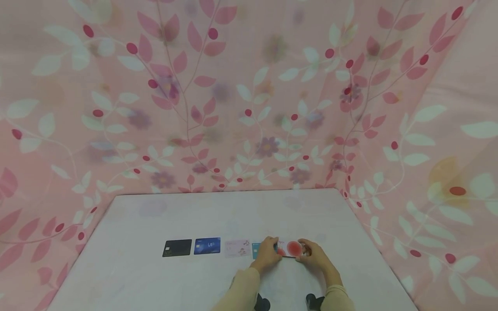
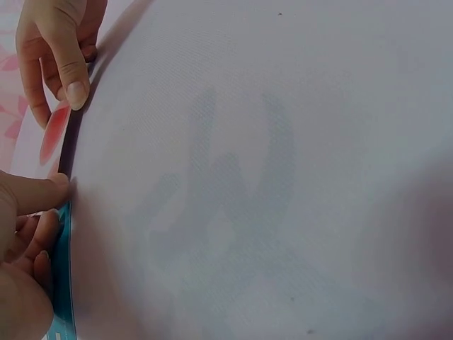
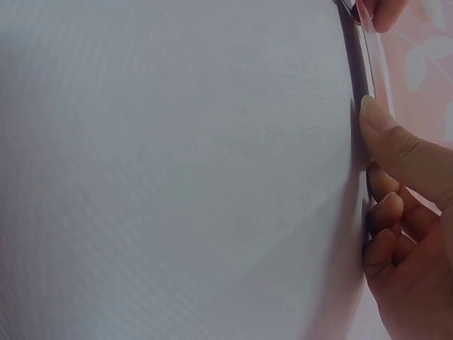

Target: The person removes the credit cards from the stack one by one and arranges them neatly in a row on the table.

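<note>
Both hands hold a white card with red circles point(image 1: 292, 249) by its opposite ends, close over the white tabletop. My left hand point(image 1: 266, 254) pinches its left end, thumb at the near edge and fingers at the far edge. At the right end, my right hand point(image 1: 316, 259) grips it the same way. Under the left hand lies a teal card point(image 1: 255, 249), mostly covered. In the left wrist view, the teal strip point(image 2: 62, 283) runs below the left fingers, and the red-circled card point(image 2: 55, 138) spans between both hands.
A row on the white table point(image 1: 186, 285) continues leftward: a pale pink floral card point(image 1: 237, 248), a blue VIP card point(image 1: 207, 245) and a black card point(image 1: 177, 248). Pink floral cloth point(image 1: 233, 95) hangs round the table's back and sides.
</note>
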`<state>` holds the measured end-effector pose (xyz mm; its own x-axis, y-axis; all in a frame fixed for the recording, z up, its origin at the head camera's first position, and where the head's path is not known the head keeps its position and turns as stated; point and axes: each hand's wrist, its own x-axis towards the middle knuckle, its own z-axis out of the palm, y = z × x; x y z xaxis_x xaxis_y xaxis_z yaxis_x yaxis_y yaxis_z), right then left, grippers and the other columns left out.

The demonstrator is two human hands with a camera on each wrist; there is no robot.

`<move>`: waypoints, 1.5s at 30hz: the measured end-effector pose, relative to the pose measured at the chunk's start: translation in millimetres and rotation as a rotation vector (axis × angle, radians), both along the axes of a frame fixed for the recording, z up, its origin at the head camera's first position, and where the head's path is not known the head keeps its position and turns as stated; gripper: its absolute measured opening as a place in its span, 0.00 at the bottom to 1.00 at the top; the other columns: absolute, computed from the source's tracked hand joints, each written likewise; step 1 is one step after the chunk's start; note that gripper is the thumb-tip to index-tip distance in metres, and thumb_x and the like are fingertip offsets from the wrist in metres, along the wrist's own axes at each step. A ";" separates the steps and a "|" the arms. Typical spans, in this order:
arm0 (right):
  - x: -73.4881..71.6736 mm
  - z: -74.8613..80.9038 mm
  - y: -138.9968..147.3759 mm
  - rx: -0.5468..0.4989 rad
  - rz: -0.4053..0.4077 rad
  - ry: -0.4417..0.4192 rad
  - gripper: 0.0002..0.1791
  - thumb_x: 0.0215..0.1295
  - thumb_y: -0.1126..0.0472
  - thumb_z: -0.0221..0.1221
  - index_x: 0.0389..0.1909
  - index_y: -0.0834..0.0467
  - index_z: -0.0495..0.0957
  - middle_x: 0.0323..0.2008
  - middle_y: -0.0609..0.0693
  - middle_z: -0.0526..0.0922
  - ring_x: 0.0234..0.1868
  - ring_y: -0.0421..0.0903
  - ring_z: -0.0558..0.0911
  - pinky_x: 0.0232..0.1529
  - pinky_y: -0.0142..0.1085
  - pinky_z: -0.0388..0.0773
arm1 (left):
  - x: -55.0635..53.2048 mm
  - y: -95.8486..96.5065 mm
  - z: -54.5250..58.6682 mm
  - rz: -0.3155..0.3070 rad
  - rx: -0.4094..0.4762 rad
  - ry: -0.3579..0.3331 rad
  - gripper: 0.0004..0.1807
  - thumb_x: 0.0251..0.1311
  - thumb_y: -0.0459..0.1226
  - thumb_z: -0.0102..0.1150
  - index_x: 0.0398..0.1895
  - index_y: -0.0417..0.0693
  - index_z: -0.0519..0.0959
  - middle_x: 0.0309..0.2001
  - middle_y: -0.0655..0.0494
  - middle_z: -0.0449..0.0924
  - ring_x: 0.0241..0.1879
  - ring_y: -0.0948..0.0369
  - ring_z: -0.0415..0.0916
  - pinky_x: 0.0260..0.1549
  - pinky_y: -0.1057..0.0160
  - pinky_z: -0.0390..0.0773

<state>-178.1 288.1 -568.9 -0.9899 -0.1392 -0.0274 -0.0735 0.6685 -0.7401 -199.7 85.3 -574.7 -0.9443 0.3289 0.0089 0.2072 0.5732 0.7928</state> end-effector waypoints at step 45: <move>3.5 8.4 -5.8 0.042 -0.070 -0.003 0.30 0.41 0.71 0.70 0.51 0.66 0.75 0.27 0.49 0.71 0.30 0.44 0.68 0.31 0.34 0.65 | 3.4 6.6 -2.3 0.042 -0.020 0.043 0.27 0.40 0.28 0.71 0.49 0.31 0.77 0.39 0.50 0.70 0.39 0.55 0.71 0.46 0.54 0.75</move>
<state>-174.5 282.2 -560.5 -0.9971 -0.0683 -0.0350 -0.0231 0.7023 -0.7115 -196.3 91.9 -576.9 -0.9561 0.2898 0.0436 0.2164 0.5977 0.7720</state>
